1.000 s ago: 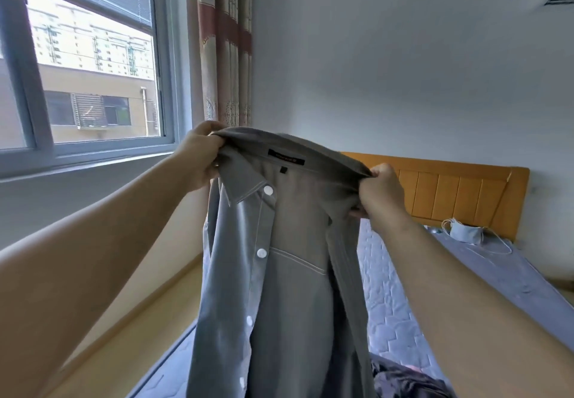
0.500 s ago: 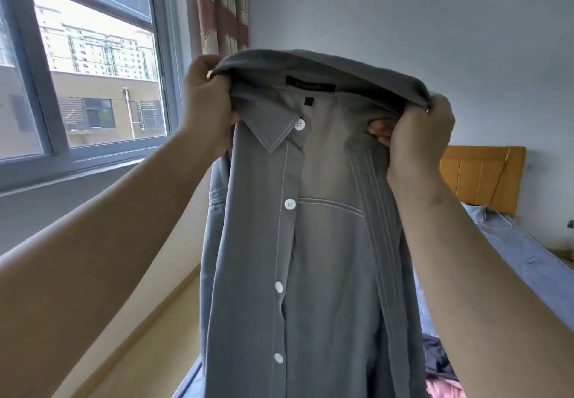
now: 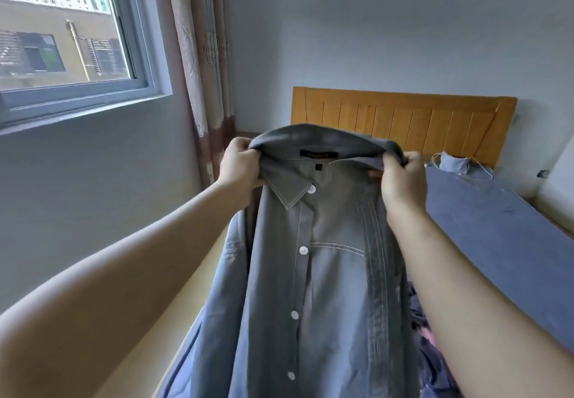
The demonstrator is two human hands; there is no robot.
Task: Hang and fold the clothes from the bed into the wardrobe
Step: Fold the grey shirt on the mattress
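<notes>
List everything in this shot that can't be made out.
Head view only:
- Gray shirt hem and cuffs: cut off by the bottom edge.
- Collar label wording: too small and blurred.
- Fingertips of the left hand and right hand: buried in the collar they grip.
- Clothes pile on the bed: mostly behind the shirt and right forearm.
- Wardrobe: out of frame.

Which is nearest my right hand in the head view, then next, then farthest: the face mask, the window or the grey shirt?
1. Grey shirt: gripped by the right hand.
2. Face mask: on the bed, just right.
3. Window: far left.
</notes>
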